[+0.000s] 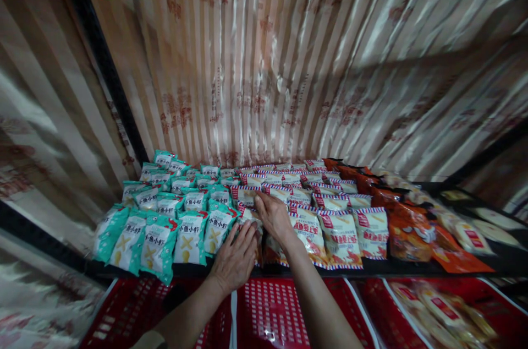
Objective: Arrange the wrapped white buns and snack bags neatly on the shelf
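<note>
My left hand (234, 258) lies flat, fingers stretched out, on a snack packet (251, 219) at the front of a dark shelf (371, 268). Just beyond it my right hand (273, 216) rests palm down, fingers straight, on the same column of red-and-white striped packets (339, 236). Teal and white packets (158, 241) fill the shelf to the left of my hands. Orange packets (408, 232) lie to the right.
Red plastic baskets (272, 310) sit below the shelf; the right one (454, 310) holds wrapped snacks. A striped, shiny curtain (289, 74) hangs behind the shelf. Black frame posts (103, 63) stand at the left.
</note>
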### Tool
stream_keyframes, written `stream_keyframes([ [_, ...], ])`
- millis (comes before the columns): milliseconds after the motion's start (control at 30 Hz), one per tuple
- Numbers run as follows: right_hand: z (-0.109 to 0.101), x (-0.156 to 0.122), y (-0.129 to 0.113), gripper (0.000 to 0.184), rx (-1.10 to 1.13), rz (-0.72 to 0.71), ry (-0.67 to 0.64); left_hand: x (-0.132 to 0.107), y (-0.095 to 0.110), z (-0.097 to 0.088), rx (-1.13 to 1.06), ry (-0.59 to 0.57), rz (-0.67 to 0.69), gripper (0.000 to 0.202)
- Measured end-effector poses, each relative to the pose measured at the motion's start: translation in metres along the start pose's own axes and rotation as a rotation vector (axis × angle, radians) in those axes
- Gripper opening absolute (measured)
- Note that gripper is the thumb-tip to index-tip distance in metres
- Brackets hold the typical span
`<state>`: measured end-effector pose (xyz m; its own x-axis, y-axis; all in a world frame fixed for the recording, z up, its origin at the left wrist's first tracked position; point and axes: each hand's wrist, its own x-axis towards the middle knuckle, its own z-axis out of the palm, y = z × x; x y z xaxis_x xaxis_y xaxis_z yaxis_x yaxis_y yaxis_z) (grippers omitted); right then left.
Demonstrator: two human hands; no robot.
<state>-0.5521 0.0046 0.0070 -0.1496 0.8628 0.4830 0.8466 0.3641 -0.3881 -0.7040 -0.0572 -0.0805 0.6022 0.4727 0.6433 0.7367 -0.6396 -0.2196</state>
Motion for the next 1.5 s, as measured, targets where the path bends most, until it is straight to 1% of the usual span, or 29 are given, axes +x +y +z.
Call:
stream_keyframes([
  [67, -0.007, 0.009, 0.004, 0.04, -0.051, 0.041, 0.032, 0.0, -0.001, -0.002, 0.022, -0.009, 0.009, 0.043],
  [133, -0.012, 0.023, 0.01, 0.039, -0.135, 0.063, 0.013, 0.001, -0.002, -0.004, 0.041, -0.024, 0.011, 0.049],
  [200, -0.014, 0.037, 0.017, 0.037, -0.239, 0.109, -0.045, 0.001, -0.002, -0.005, 0.053, -0.034, 0.008, 0.051],
  [333, -0.01, 0.063, 0.026, 0.036, -0.393, 0.185, -0.214, 0.001, -0.002, -0.004, 0.062, -0.042, 0.008, 0.05],
  [533, -0.003, 0.084, 0.025, 0.037, -0.382, 0.296, -0.35, 0.0, -0.003, -0.003, 0.056, -0.064, 0.009, 0.052],
  [633, -0.001, 0.087, 0.022, 0.037, -0.366, 0.295, -0.377, 0.0, -0.003, -0.003, 0.054, -0.063, 0.011, 0.051],
  [833, 0.004, 0.088, 0.026, 0.034, -0.344, 0.275, -0.393, 0.0, -0.003, -0.002, 0.04, -0.052, 0.008, 0.051],
  [1067, 0.011, 0.088, 0.032, 0.034, -0.317, 0.203, -0.377, 0.001, -0.003, -0.004, 0.038, -0.041, 0.01, 0.05],
  [1167, 0.009, 0.087, 0.03, 0.035, -0.352, 0.182, -0.385, 0.001, -0.003, -0.004, 0.037, -0.046, 0.013, 0.05],
  [1233, 0.005, 0.088, 0.027, 0.037, -0.394, 0.193, -0.376, 0.001, -0.003, -0.003, 0.037, -0.041, 0.015, 0.051],
  [1367, -0.001, 0.092, 0.027, 0.04, -0.487, 0.213, -0.289, 0.0, -0.003, -0.003, 0.046, -0.063, 0.01, 0.052],
  [1433, 0.0, 0.098, 0.031, 0.038, -0.495, 0.167, -0.222, 0.0, -0.003, -0.003, 0.054, -0.08, 0.011, 0.052],
  [1500, 0.003, 0.106, 0.036, 0.037, -0.48, 0.098, -0.201, 0.0, -0.003, -0.004, 0.065, -0.078, 0.014, 0.052],
])
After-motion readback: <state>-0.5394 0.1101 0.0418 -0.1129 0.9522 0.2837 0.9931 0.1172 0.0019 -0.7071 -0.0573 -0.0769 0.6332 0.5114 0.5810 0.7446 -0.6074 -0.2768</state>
